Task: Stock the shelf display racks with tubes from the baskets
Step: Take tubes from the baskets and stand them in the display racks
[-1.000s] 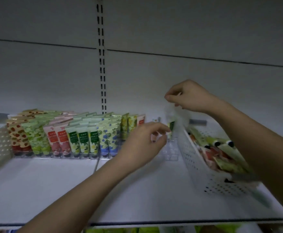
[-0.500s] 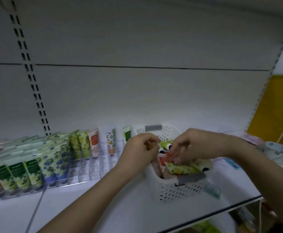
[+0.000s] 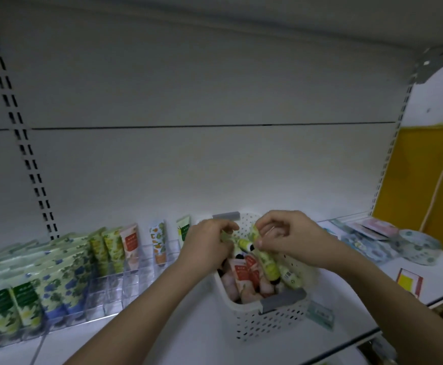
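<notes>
A white perforated basket (image 3: pixel 267 320) with grey handles stands on the shelf, holding several red, pink and green tubes. Both hands are over it. My right hand (image 3: pixel 291 239) pinches the top of a light green tube (image 3: pixel 266 260) and holds it tilted above the basket. My left hand (image 3: pixel 209 242) reaches into the basket's far left side with curled fingers; what they hold is hidden. A clear display rack (image 3: pixel 115 288) to the left holds rows of upright tubes (image 3: pixel 57 275), with a few single tubes (image 3: pixel 158 242) at its right end.
The white shelf board (image 3: pixel 162 338) runs under everything, with its front edge at the lower right. Flat round packets (image 3: pixel 417 246) and a small red and yellow card (image 3: pixel 409 281) lie on the shelf to the right. A slotted upright (image 3: pixel 23 143) stands behind the rack.
Both hands moved from the rack to the basket. The right hand has lifted a green tube out of the pile. The view swung to the right.
</notes>
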{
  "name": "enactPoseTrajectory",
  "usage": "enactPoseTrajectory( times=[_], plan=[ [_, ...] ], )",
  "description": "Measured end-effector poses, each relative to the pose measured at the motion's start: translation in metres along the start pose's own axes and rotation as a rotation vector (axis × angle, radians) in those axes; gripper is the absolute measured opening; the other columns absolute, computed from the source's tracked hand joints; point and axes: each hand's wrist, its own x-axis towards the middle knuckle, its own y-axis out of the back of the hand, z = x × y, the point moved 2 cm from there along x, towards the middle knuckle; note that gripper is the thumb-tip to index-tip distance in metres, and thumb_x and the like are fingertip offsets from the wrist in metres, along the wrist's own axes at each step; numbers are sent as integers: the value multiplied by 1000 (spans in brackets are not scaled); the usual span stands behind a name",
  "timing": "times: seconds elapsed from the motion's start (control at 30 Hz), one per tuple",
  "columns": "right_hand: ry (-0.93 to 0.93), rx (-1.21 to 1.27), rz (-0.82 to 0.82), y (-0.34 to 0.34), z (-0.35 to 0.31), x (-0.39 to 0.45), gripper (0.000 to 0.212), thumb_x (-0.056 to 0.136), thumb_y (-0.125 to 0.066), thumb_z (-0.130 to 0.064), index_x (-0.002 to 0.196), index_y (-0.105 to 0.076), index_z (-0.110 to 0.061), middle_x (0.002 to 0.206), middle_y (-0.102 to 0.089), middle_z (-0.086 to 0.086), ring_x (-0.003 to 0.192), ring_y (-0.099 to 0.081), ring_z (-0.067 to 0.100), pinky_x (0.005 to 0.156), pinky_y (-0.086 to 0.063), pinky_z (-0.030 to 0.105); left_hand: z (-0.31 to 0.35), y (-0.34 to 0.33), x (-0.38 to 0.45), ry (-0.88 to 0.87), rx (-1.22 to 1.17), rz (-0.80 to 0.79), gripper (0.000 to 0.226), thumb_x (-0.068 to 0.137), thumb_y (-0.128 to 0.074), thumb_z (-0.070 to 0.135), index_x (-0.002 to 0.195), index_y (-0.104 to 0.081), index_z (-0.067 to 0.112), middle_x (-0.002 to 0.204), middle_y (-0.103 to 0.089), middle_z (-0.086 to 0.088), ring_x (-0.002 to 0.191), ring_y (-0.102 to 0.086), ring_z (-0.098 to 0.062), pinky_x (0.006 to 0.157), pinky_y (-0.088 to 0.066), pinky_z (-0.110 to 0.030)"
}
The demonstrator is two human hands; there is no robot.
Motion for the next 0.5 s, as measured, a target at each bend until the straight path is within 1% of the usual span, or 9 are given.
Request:
enactPoseTrajectory(
  times=[0.07,0.1,0.13,0.2,0.27,0.3,0.37,0.43,0.5],
  plan=[
    [27,109,114,7,1,2,29,67,-81,-44,91,-72,-32,85,-72,-8,79,-70,15,72,-57,25,3,1,12,-66,65,14,40,85,-61,11,120,-67,29,124,-64,10,118,-55,-14,101,-42,-36],
    [38,140,157,9,2,3,23,71,-81,-40,91,-73,-33,87,-72,-7,81,-71,15,71,-57,25,4,0,18,-94,61,-5,39,86,-60,10,120,-67,28,126,-64,9,119,-53,-15,101,-42,-35],
    [41,164,192,10,2,4,17,75,-81,-34,90,-73,-32,88,-71,-6,82,-70,15,70,-57,26,5,-1,23,-120,58,-54,38,86,-61,11,121,-66,27,127,-63,7,120,-52,-16,99,-43,-34],
    [34,197,241,11,3,5,12,80,-79,-24,90,-74,-30,87,-71,-4,81,-71,16,67,-57,28,7,-7,32,-160,103,-218,38,88,-65,19,124,-64,27,130,-61,6,120,-53,-16,97,-46,-32],
    [30,215,262,11,3,5,11,82,-78,-21,89,-74,-30,86,-71,-5,80,-71,15,63,-56,26,7,-13,37,-134,103,-385,37,89,-65,28,127,-63,28,134,-60,8,117,-57,-13,96,-48,-30],
    [32,225,265,11,3,6,12,83,-77,-20,88,-74,-30,85,-71,-5,79,-71,14,62,-56,25,6,-15,38,-117,87,-436,36,90,-64,29,127,-63,29,133,-61,7,114,-59,-12,96,-49,-30],
    [33,237,273,10,2,6,12,84,-77,-18,88,-74,-30,85,-72,-4,78,-71,14,61,-56,24,6,-17,38,-123,99,-470,37,88,-63,31,125,-63,35,127,-64,8,107,-61,-13,93,-52,-33],
    [32,243,275,8,3,7,12,83,-77,-18,88,-74,-29,86,-72,-3,80,-71,15,62,-57,27,8,-19,37,-162,162,-457,39,85,-63,31,123,-62,39,119,-67,10,103,-61,-14,88,-51,-33],
    [34,247,277,6,2,8,12,83,-77,-18,88,-74,-29,87,-72,-2,81,-71,17,63,-58,29,11,-20,37,-201,237,-386,35,86,-62,31,120,-63,39,116,-67,12,106,-58,-14,86,-42,-32]
  ],
)
